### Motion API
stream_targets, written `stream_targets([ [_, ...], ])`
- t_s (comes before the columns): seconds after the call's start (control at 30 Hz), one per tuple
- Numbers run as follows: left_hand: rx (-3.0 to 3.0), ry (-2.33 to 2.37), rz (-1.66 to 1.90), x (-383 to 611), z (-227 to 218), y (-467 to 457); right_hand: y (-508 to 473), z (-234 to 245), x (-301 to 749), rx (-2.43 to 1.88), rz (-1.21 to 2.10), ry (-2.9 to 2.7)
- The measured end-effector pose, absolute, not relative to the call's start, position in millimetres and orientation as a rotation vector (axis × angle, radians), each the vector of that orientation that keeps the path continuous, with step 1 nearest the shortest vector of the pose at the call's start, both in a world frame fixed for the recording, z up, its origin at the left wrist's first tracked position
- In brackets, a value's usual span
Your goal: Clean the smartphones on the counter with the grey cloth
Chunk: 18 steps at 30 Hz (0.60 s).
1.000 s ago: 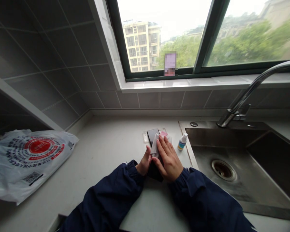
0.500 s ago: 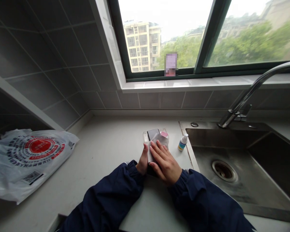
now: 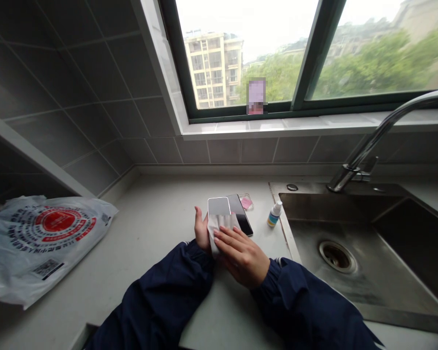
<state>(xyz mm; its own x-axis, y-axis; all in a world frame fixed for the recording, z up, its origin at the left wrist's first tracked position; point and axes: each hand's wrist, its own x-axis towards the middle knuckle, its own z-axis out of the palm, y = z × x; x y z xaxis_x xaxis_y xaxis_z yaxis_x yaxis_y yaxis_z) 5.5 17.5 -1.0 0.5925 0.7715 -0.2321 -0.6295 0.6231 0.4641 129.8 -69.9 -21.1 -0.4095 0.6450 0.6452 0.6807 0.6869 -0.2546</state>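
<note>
My left hand [image 3: 201, 232] holds a smartphone [image 3: 218, 206] from its left side, thumb pointing up along the edge. Its pale, reflective screen faces up. My right hand [image 3: 244, 255] presses a light grey wiping cloth [image 3: 219, 222] against the lower part of the phone, fingers together and nearly straight. Just behind and to the right, a second, dark device that looks like a phone [image 3: 243, 214] lies on the counter. Beyond it shows part of a clear case [image 3: 251, 207] with a pink piece in it. My left fingers under the phone are hidden.
A small white-capped spray bottle [image 3: 273, 215] stands right of the phones, beside the steel sink [image 3: 350, 301]. Over the sink arches a chrome faucet [image 3: 365, 141]. On the left, a printed plastic bag [image 3: 54, 243] lies on the white counter [image 3: 149, 214]. A window is behind.
Both hands have shifted slightly left and the held phone now shows apart from the dark device. The cloth has slid down, baring the phone's upper screen and more of the dark device.
</note>
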Motion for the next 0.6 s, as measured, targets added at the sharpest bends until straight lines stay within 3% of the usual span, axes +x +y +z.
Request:
stream_targets([
  [0.6, 0.426, 0.359, 0.936, 17, -6, 13, -63, -29, 139, -1.195, -0.213, -1.944],
])
